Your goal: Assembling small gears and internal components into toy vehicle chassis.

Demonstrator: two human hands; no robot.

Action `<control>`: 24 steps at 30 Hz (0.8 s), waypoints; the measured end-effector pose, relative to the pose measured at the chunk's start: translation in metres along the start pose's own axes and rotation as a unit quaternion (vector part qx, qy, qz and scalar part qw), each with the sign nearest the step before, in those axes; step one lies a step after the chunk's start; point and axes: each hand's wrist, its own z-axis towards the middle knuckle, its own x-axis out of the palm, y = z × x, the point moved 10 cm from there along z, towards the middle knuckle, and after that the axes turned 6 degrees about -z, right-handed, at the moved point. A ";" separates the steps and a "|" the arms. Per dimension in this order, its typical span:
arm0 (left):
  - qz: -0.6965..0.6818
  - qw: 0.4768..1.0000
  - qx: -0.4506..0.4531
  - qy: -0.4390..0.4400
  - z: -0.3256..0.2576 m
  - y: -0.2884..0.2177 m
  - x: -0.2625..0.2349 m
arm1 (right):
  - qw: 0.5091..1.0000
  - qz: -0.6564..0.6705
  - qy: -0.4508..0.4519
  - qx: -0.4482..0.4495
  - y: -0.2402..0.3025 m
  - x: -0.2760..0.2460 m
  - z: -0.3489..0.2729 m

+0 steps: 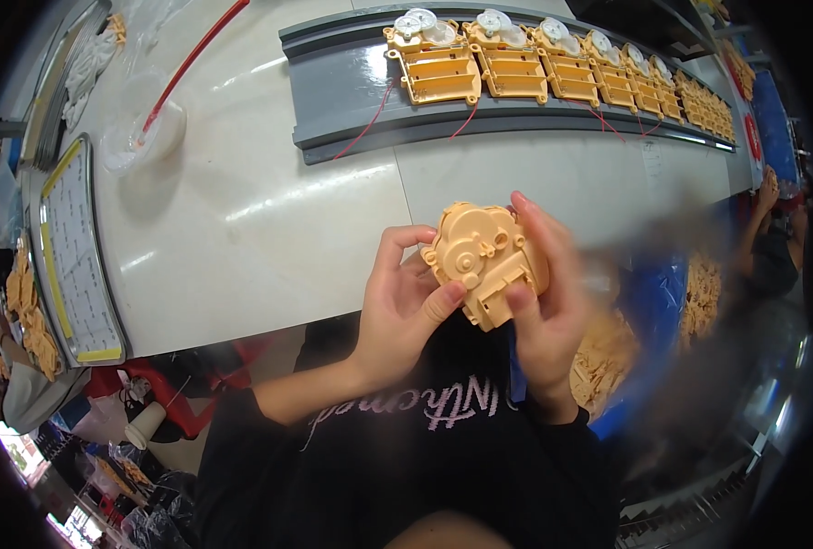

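Observation:
Between my two hands, above the near edge of the table, is a yellow-orange plastic gearbox housing (pixel 473 254). Its moulded outer face, with round bosses and a small slotted block, is turned up toward me. My left hand (pixel 406 297) grips the left side, thumb on the lower left of the face and fingers behind. My right hand (pixel 553 293) is wrapped round the right side, its thumb over the lower right part and its fingers along the edge. What lies under the housing is hidden.
Across the back runs a grey rail (pixel 342 110) bearing a row of yellow-orange housings (pixel 438 75) with white gears and red wires. A clear cup (pixel 146 128) with a red stick stands left, near a framed sheet (pixel 82 256). Blue bins (pixel 649 302) of yellow-orange parts sit right; another person's arm (pixel 761 206) shows beyond.

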 end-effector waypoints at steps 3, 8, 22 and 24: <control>-0.004 1.000 0.017 0.005 -0.002 -0.005 0.003 | 0.938 0.258 0.033 0.229 -0.037 0.016 -0.004; 0.031 0.999 0.019 0.032 -0.004 -0.011 0.007 | 0.886 0.356 0.024 0.297 -0.047 0.019 -0.009; 0.057 0.996 -0.075 0.000 0.001 -0.001 0.000 | 0.982 0.136 0.008 0.133 -0.021 0.004 -0.004; 0.066 0.996 -0.062 0.006 0.001 -0.002 -0.001 | 0.997 0.029 -0.047 0.052 0.003 -0.004 0.007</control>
